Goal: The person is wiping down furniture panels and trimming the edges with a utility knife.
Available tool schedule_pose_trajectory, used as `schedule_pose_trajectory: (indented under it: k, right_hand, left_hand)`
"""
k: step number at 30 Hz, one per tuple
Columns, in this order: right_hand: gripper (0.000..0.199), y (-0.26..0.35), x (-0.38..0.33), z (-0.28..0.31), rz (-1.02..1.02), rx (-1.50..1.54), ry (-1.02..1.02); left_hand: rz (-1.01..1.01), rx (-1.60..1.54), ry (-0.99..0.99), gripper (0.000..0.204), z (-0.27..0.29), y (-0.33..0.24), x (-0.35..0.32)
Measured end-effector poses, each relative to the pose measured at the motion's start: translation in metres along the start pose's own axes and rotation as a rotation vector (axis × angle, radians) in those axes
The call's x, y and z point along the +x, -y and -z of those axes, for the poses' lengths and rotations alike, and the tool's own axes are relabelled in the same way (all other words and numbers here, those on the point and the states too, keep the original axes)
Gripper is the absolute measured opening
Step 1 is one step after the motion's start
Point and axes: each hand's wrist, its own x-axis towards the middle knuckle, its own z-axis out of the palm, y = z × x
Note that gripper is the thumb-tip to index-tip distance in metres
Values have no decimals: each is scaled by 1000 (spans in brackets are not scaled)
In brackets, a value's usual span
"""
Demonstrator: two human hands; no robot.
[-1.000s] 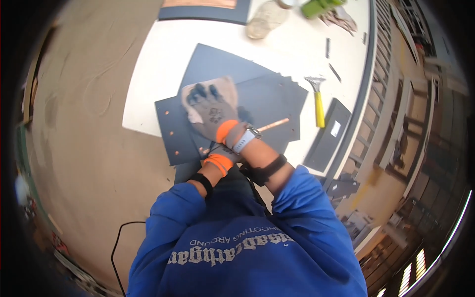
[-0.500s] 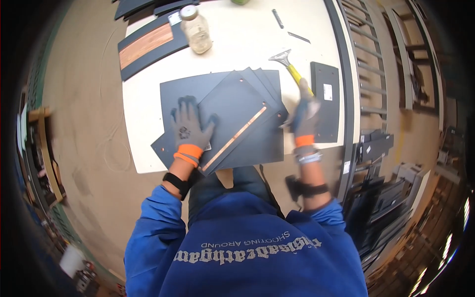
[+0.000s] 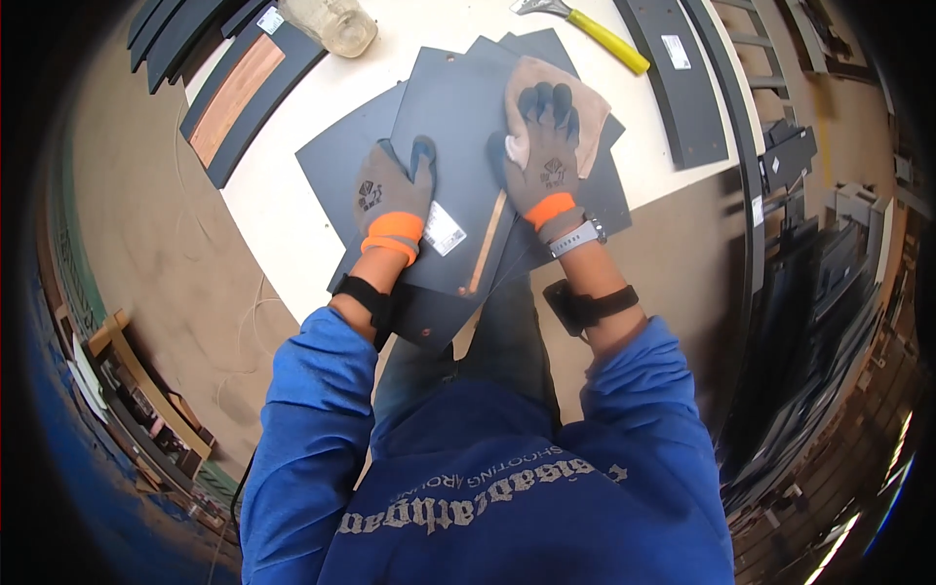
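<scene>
From the head camera, looking straight down, both gloved hands lie on a stack of dark grey panels (image 3: 458, 127) that sits fanned out at the near edge of the white bench (image 3: 283, 234), some corners hanging past that edge toward the person. The left hand (image 3: 393, 195) is spread flat, palm down, on the left part of the top panel, which looks like a way to keep the loose stack from sliding. The right hand (image 3: 546, 156) is also open and flat, pressing a tan cloth (image 3: 541, 93) against the upper right part of the same panel; the cloth is trapped under the palm and fingers rather than pinched. Between the two wrists a small white rectangular label (image 3: 444, 229) is stuck to the panel, and just right of it runs a thin copper-coloured strip (image 3: 486, 244) toward the near edge. Toward the far left corner of the bench lies a long dark piece with a broad copper-coloured band (image 3: 234, 88) and a small white tag at its far end, next to a clear jar (image 3: 336, 21) on its side. At the far edge a yellow-handled tool (image 3: 600, 37) rests, and along the right edge another dark panel (image 3: 682, 83) carries a small white sticker.
</scene>
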Motion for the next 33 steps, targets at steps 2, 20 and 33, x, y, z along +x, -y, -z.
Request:
schedule_pose_trajectory:
  k: [2,20,33]
  right_hand:
    - [60,20,-29,2,-45,-12,61]
    - [51,125,-185,23,91,28,325]
    - [57,123,-179,29,186,-31,412]
  left_hand:
    - [16,17,15,54,-6,6,-3]
    - [-45,-8,154,59,-7,40,36]
    - [-86,-67,164,58,-5,39,32]
